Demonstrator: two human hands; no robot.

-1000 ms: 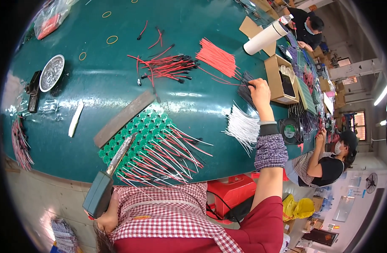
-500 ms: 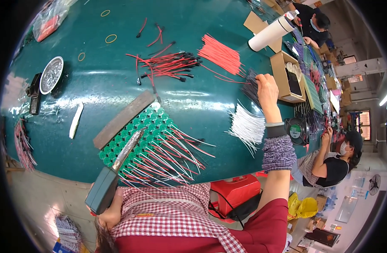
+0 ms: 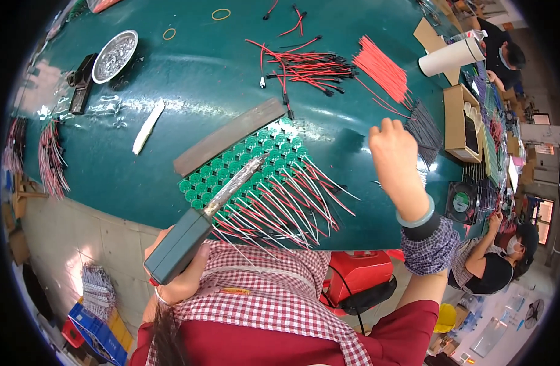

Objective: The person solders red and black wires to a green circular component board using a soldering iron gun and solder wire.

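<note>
The left hand (image 3: 185, 283) gripped the soldering iron (image 3: 197, 226) over the green board panel (image 3: 231, 160), its tip best kept clear of the red-and-white wires (image 3: 292, 201), while the right hand (image 3: 394, 155) curled beside black wires (image 3: 423, 128), contents indeterminable from where I stood.

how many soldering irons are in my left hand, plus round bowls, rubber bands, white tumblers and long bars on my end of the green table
Soldering iron in left hand: 1
Round bowl: 1
Rubber bands: 2
White tumbler: 1
Long bar: 1
Total: 6
</note>
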